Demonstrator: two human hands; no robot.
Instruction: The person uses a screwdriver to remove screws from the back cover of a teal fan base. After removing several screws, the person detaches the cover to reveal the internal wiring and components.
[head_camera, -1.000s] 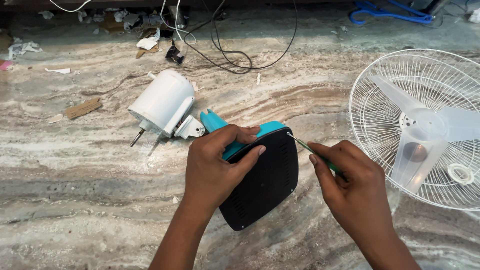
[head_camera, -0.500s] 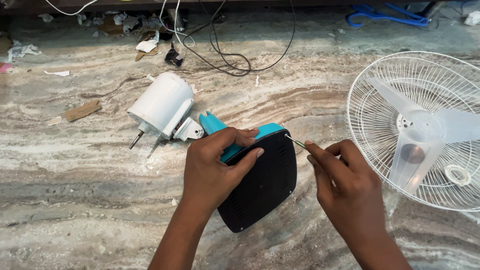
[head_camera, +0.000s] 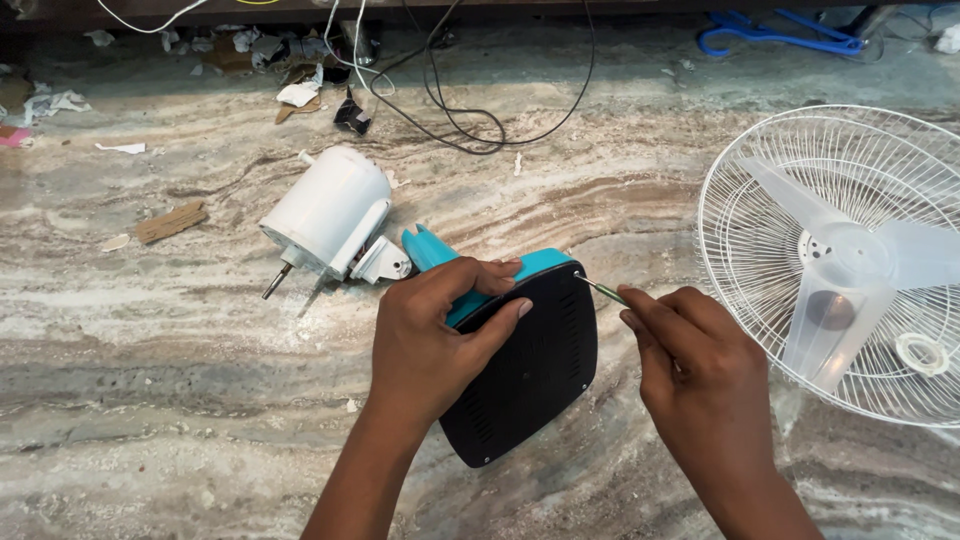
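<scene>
left hand (head_camera: 440, 340): clamped over the top edge of the fan base (head_camera: 525, 370), fingers curled round the teal rim, pinning it down

right hand (head_camera: 700, 370): closed round a small screwdriver (head_camera: 602, 291), tip right at the base's corner, about 1 o'clock on the black cover

fan base: black vented underside up, mid-floor on the marble floor (head_camera: 150, 400)

motor housing (head_camera: 330, 215): white, lying at 10 o'clock from the base, shaft poking out

fan guard with blades (head_camera: 850, 260): at 3 o'clock, flat on the floor

cables (head_camera: 470, 110): black, up at 12
</scene>
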